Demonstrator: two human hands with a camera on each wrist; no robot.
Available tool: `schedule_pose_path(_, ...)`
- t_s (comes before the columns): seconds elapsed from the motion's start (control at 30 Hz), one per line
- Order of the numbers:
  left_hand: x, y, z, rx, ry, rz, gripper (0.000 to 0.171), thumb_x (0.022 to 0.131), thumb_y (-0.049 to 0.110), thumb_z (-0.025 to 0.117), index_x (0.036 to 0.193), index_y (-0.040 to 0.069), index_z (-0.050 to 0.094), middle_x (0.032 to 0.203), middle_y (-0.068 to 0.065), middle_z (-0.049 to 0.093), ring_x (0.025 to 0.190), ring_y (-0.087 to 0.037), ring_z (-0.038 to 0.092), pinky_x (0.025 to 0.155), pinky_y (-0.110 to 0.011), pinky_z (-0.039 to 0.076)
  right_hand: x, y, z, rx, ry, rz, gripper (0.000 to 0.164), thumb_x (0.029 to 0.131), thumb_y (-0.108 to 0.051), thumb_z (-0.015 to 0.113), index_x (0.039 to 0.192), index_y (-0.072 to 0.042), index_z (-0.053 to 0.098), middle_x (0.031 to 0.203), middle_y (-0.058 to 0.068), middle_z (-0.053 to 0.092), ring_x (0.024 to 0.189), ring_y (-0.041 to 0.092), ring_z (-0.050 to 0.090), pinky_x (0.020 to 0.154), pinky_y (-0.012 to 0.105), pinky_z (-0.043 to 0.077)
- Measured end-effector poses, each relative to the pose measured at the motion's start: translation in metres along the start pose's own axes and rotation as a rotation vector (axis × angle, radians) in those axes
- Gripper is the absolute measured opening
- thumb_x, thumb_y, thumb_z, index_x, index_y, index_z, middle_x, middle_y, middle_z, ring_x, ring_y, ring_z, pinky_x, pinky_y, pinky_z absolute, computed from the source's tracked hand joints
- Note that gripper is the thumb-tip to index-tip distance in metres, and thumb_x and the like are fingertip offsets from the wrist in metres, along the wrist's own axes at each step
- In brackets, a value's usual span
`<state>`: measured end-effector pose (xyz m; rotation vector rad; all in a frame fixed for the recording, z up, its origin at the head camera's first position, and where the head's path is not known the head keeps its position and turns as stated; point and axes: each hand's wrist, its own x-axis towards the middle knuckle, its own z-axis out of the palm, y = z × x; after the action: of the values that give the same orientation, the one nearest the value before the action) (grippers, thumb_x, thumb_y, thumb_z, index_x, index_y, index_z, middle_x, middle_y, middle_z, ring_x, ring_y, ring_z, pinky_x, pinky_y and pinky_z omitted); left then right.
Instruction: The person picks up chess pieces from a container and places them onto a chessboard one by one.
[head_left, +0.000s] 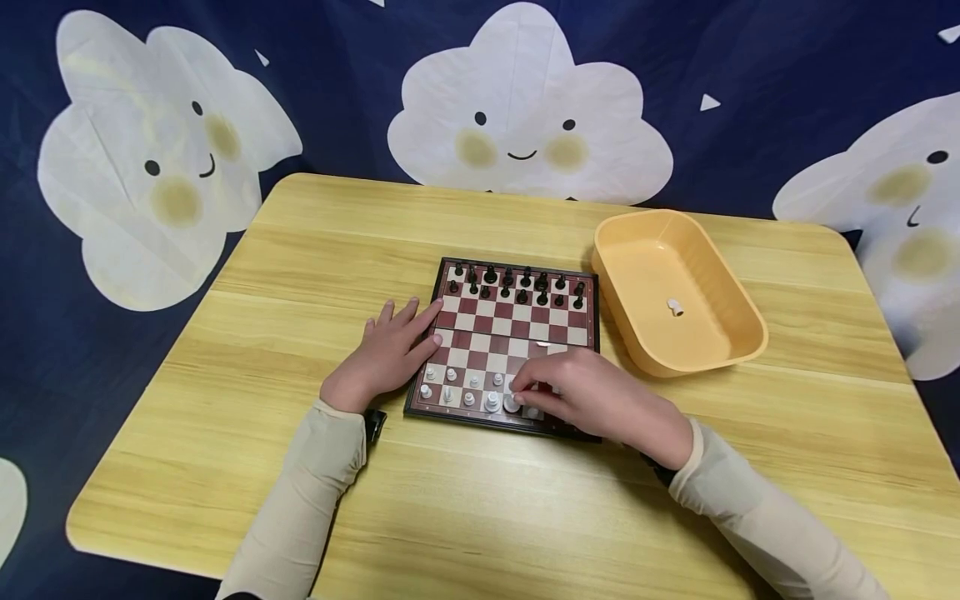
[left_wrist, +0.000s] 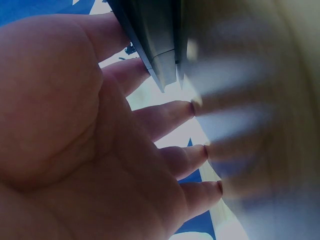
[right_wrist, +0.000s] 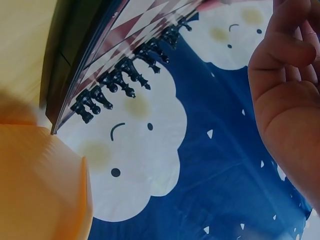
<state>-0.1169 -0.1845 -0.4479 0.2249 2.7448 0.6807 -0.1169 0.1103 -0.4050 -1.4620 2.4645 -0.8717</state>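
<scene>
A chessboard with dark red and cream squares lies on the table in the head view. Two rows of black chess pieces stand along its far side, and white ones such as this chess piece along the near side. My left hand rests at the board's left edge, fingers spread, thumb and forefinger over the rim. Reaching over the near right part, my right hand pinches a white chess piece between thumb and forefinger. That hand hides several squares behind it.
A yellow-orange plastic tub stands right of the board, close to its corner. Inside it lies a small white piece. The wooden table ends at a dark blue cloth with cloud faces.
</scene>
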Motion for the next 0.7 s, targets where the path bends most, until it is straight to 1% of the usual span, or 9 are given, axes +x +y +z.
schedule_pose_path(0.37,0.000,0.001,-0.001,-0.001,-0.001,0.000,0.057,0.102,0.042,0.037,0.154,0.026,0.020,0.157,-0.017,0.014,0.142,-0.045,-0.002,0.108,-0.064,0.003,0.000,-0.001,0.003,-0.010,0.012,-0.016,0.007,0.092,-0.021,0.066,0.091,-0.020,0.072,0.086,-0.017,0.066,0.077,-0.007,0.058,0.070,0.021,0.051)
schedule_pose_path(0.47,0.000,0.002,-0.001,0.001,0.000,-0.001,0.057,0.102,0.041,0.038,0.154,0.026,0.020,0.157,-0.017,0.014,0.142,-0.046,-0.002,0.108,-0.064,0.003,0.000,-0.002,0.004,-0.009,0.008,-0.016,0.007,0.093,-0.021,0.065,0.092,-0.019,0.071,0.087,-0.016,0.066,0.078,-0.006,0.058,0.071,0.021,0.051)
schedule_pose_path(0.53,0.000,0.001,0.000,0.002,-0.002,-0.005,0.057,0.102,0.042,0.037,0.154,0.027,0.020,0.157,-0.017,0.014,0.142,-0.045,-0.003,0.108,-0.065,0.003,0.000,-0.003,0.004,-0.034,0.006,-0.012,0.008,0.092,-0.023,0.065,0.095,-0.018,0.071,0.090,-0.014,0.067,0.080,-0.004,0.060,0.072,0.022,0.051)
schedule_pose_path(0.6,0.000,0.001,0.000,-0.001,-0.005,-0.008,0.057,0.102,0.042,0.037,0.154,0.027,0.019,0.158,-0.016,0.013,0.142,-0.045,-0.003,0.108,-0.065,0.003,-0.001,-0.004,0.001,-0.055,-0.002,-0.001,0.012,0.091,-0.025,0.066,0.100,-0.017,0.070,0.091,-0.012,0.069,0.081,-0.002,0.063,0.072,0.023,0.052)
schedule_pose_path(0.7,0.001,0.001,0.000,-0.001,-0.010,-0.010,0.057,0.102,0.042,0.037,0.154,0.027,0.019,0.158,-0.016,0.013,0.142,-0.045,-0.003,0.108,-0.064,0.003,-0.004,-0.005,-0.014,-0.064,0.015,0.043,0.019,0.090,-0.029,0.068,0.103,-0.015,0.068,0.090,-0.009,0.070,0.078,0.000,0.065,0.069,0.022,0.053)
